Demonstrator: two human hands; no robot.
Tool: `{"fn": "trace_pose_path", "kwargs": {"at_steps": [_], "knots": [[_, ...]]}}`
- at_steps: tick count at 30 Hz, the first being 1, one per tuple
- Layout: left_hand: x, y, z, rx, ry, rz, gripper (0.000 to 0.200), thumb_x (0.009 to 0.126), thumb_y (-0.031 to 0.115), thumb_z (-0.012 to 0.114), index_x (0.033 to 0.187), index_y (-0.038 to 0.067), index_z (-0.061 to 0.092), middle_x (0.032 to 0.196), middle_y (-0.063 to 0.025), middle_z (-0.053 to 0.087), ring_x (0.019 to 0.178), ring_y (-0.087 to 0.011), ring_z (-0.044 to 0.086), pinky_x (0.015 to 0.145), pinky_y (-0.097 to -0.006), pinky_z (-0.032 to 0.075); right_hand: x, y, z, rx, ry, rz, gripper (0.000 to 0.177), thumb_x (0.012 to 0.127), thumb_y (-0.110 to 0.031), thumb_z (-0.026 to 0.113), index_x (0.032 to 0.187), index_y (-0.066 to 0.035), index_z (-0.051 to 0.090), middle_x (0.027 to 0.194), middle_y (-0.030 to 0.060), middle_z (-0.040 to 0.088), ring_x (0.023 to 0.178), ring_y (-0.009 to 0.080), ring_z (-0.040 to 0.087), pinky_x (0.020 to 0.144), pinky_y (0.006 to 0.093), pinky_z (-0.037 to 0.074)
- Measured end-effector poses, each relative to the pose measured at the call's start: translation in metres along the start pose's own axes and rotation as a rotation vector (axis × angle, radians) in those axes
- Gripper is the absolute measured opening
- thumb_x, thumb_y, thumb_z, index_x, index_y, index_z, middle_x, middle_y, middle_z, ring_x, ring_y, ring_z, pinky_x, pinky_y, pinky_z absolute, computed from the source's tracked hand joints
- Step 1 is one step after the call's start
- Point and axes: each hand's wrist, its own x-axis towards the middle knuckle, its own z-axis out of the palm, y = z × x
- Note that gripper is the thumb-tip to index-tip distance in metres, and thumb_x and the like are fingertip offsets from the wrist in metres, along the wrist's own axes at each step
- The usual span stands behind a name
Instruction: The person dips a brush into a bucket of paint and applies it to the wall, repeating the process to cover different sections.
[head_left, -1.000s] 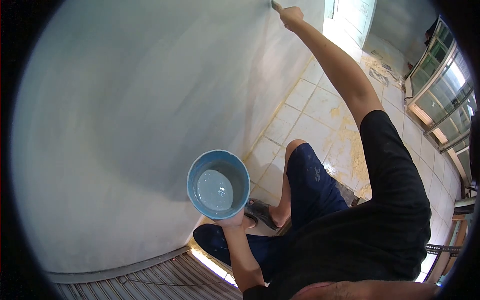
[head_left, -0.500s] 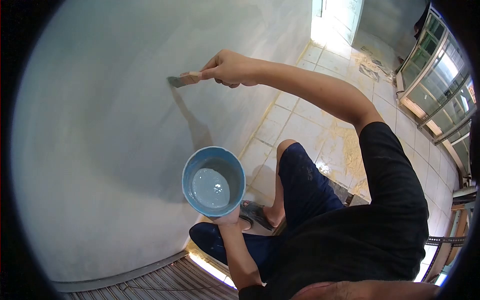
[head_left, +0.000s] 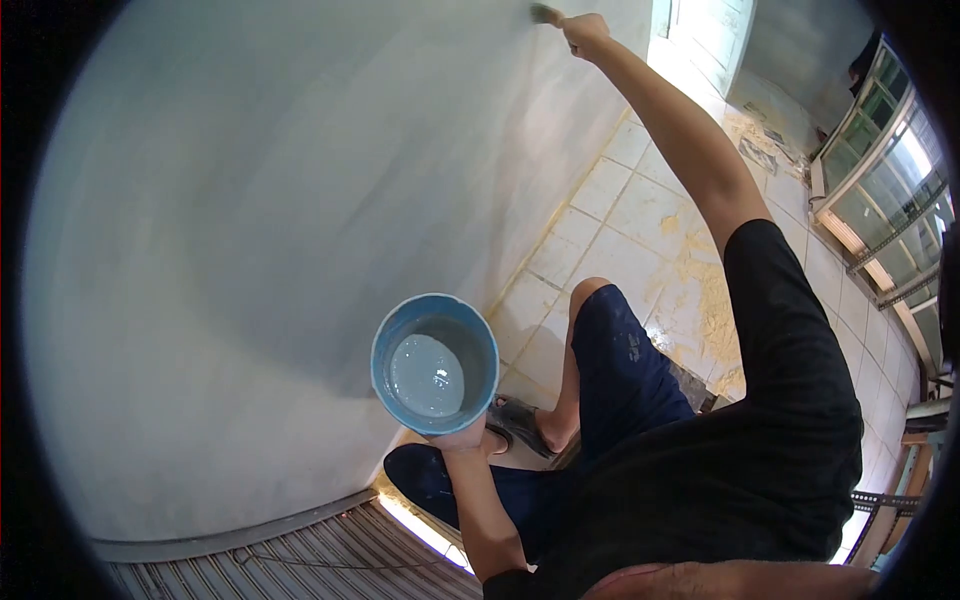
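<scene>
A blue bucket point(head_left: 384, 375) with pale, wet paint point(head_left: 427, 375) in its bottom is held up in front of my knees. My left hand point(head_left: 462, 436) supports it from below at the near side, its fingers mostly hidden beneath the bucket. At arm's length near the top of the view, my right hand point(head_left: 586, 35) is closed around the handle of a paintbrush point(head_left: 545, 14). The brush's dark bristles point left, right at the grey-white wall point(head_left: 250, 220).
Light floor tiles point(head_left: 605, 250) with yellowish stains run along the wall's base. Framed glass panels point(head_left: 880, 150) lean at the right, and a bright doorway point(head_left: 700, 40) stands at the far end. Ribbed metal sheeting point(head_left: 300, 560) lies at the lower left.
My right hand has swung up and to the right with the paintbrush, farther along the wall. The bucket stays nearly in place in my left hand.
</scene>
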Motion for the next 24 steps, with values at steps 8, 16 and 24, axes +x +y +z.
{"fn": "trace_pose_path", "kwargs": {"at_steps": [8,16,24], "knots": [[-0.012,0.004,0.010,0.019,-0.056,-0.034,0.078,0.090,0.064,0.061,0.152,0.019,0.048,0.156,-0.0147,0.046,0.140,-0.0490,0.043,0.102,-0.0621,0.045,-0.214,-0.017,0.042,0.134,-0.149,-0.382,0.049,0.096,-0.042,0.072,0.104,0.006,0.078,0.071,0.0162,0.071,0.065,0.0195,0.064,0.065,0.0399,0.053],[-0.006,-0.001,0.015,-0.058,-0.015,-0.021,0.077,0.089,0.058,0.066,0.151,0.015,0.049,0.153,-0.0166,0.047,0.134,-0.0492,0.045,0.101,-0.0562,0.046,-0.371,0.037,0.023,0.040,-1.040,-0.553,0.039,0.099,-0.036,0.065,0.113,-0.002,0.077,0.079,0.0157,0.072,0.072,0.0204,0.064,0.070,0.0381,0.052],[-0.012,0.008,0.025,-0.140,-0.051,0.003,0.085,0.086,0.056,0.071,0.153,0.010,0.045,0.153,-0.0259,0.043,0.135,-0.0508,0.042,0.103,-0.0537,0.046,-0.270,0.116,0.046,0.069,-0.798,-0.270,0.045,0.098,-0.034,0.069,0.127,0.000,0.071,0.096,0.0094,0.074,0.077,0.0145,0.062,0.068,0.0313,0.052]]}}
